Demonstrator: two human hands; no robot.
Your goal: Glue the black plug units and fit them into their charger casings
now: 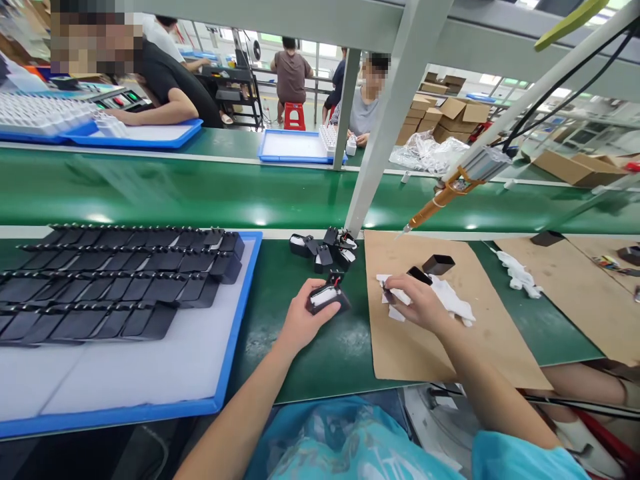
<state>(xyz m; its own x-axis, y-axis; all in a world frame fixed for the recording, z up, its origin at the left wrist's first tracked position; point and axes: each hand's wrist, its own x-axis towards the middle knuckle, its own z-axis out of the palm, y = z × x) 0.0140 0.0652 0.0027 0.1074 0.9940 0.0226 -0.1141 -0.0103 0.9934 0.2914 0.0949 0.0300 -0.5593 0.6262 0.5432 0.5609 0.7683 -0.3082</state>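
Note:
My left hand [300,321] is wrapped round a black plastic case [325,300] with a white block inside and red wires at its top. My right hand [417,305] is over the brown cardboard sheet [415,350], fingers pinched; a small dark piece shows at the fingertips, its kind unclear. White paper slips [397,313] lie under those fingers. Beside the hand are a white glove or cloth [453,299] and an empty black box shell [439,265]. Ahead of my left hand, several similar black cases [325,253] with white insides sit in a loose pile.
To the left, a blue-rimmed tray [235,333] holds rows of black cases [115,287]. An orange-bodied tool [435,205] hangs above the cardboard. A grey post [380,127] rises at the back. People work beyond the green belt [225,193]; another white glove [517,273] lies right.

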